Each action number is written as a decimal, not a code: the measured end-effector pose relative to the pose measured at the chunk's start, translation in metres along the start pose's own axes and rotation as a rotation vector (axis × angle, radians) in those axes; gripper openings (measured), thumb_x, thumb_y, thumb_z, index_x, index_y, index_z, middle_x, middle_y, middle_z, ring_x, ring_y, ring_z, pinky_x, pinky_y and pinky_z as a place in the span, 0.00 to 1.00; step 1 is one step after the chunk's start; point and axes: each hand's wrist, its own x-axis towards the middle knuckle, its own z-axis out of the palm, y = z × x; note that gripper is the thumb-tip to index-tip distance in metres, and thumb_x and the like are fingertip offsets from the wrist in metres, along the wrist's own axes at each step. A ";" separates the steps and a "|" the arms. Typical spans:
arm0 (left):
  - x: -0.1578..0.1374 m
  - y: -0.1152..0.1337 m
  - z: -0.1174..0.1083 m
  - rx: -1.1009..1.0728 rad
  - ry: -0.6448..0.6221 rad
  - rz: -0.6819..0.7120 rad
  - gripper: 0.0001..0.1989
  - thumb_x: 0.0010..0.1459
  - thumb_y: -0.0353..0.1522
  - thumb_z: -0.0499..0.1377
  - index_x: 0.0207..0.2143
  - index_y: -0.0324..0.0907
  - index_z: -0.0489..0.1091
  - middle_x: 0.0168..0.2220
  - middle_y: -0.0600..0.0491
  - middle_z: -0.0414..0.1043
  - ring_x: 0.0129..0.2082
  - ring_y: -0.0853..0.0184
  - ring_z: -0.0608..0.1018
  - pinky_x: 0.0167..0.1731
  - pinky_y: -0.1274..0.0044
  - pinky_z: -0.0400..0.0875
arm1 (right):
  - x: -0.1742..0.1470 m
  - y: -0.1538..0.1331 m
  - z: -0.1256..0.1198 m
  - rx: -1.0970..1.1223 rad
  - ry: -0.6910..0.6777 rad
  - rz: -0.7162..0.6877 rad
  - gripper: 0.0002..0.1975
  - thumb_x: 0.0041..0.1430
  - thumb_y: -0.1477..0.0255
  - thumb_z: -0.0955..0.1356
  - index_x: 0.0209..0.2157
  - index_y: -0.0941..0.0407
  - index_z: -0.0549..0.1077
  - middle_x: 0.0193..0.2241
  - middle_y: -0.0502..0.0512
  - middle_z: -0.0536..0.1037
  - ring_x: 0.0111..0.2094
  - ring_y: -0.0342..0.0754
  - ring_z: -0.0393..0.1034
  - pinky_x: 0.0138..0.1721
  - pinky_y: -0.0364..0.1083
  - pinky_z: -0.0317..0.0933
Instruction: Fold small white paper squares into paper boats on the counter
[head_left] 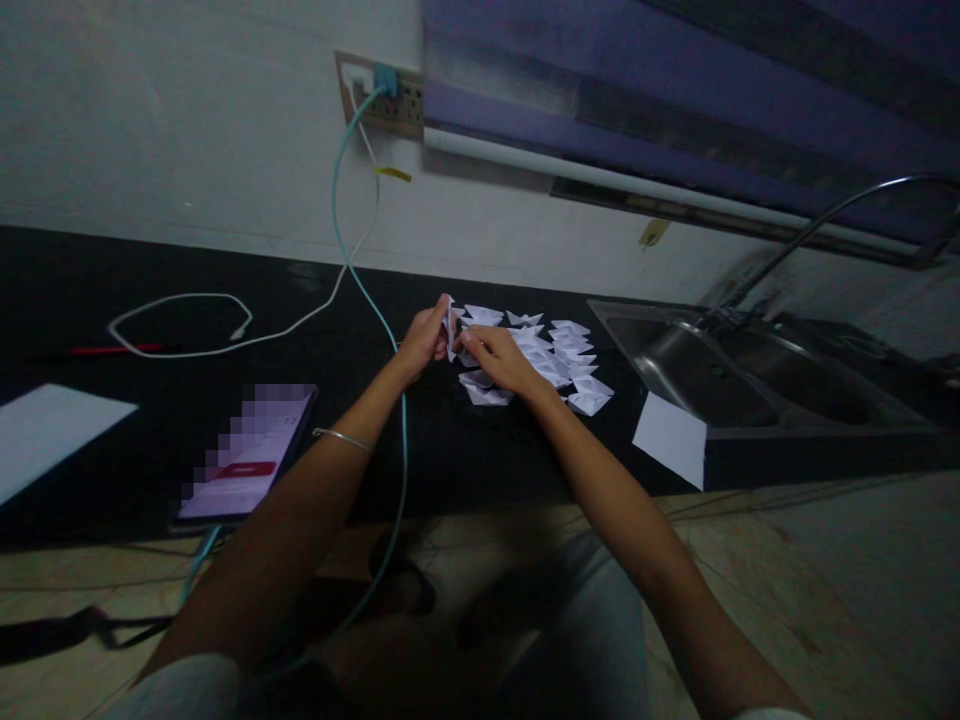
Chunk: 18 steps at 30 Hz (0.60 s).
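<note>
My left hand (427,338) is closed on a folded white paper boat (451,328), held upright on its edge just above the counter. My right hand (495,355) is beside it, its fingers bent in and the fingertips at the boat's right side. Part of the boat is hidden by the fingers. Several finished-looking white paper boats (534,345) lie in rows under and beyond my right hand. One more paper boat (485,390) sits just in front of that hand.
On the black counter (465,470) lie a tablet (251,455), white paper (56,435) at left and a paper square (673,438) by the steel sink (690,370). A teal cable (405,450) runs under my left forearm; a white cable (184,354) loops nearby.
</note>
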 end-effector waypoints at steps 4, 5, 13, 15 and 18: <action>-0.003 0.006 0.003 0.118 -0.020 -0.004 0.26 0.67 0.49 0.43 0.22 0.43 0.58 0.11 0.61 0.53 0.10 0.76 0.58 0.12 0.82 0.53 | 0.002 0.009 0.011 0.218 0.082 0.155 0.25 0.64 0.51 0.60 0.29 0.57 0.73 0.27 0.52 0.74 0.30 0.45 0.67 0.35 0.44 0.60; -0.003 0.007 0.004 0.150 -0.010 0.006 0.25 0.67 0.48 0.44 0.22 0.43 0.58 0.12 0.61 0.53 0.10 0.76 0.59 0.13 0.82 0.53 | 0.003 0.011 0.013 0.263 0.089 0.184 0.24 0.63 0.51 0.62 0.29 0.57 0.73 0.27 0.52 0.74 0.30 0.45 0.68 0.35 0.44 0.61; -0.007 0.013 0.007 0.254 0.100 0.099 0.15 0.68 0.40 0.49 0.28 0.43 0.59 0.18 0.59 0.59 0.16 0.74 0.64 0.19 0.81 0.58 | 0.005 0.021 0.016 0.452 0.205 0.359 0.18 0.55 0.54 0.70 0.32 0.56 0.78 0.29 0.53 0.78 0.30 0.44 0.71 0.34 0.45 0.65; -0.007 0.013 0.008 0.322 0.143 0.153 0.15 0.68 0.39 0.50 0.29 0.43 0.60 0.20 0.58 0.61 0.18 0.73 0.66 0.21 0.80 0.59 | 0.006 0.018 0.017 0.526 0.263 0.412 0.17 0.52 0.56 0.72 0.34 0.55 0.79 0.30 0.53 0.78 0.30 0.45 0.71 0.35 0.46 0.67; -0.008 0.012 0.009 0.428 0.191 0.225 0.15 0.68 0.39 0.49 0.28 0.43 0.60 0.22 0.56 0.63 0.22 0.71 0.68 0.24 0.79 0.60 | 0.008 0.008 0.018 0.676 0.291 0.469 0.16 0.47 0.59 0.75 0.34 0.55 0.79 0.31 0.53 0.79 0.32 0.45 0.72 0.38 0.47 0.69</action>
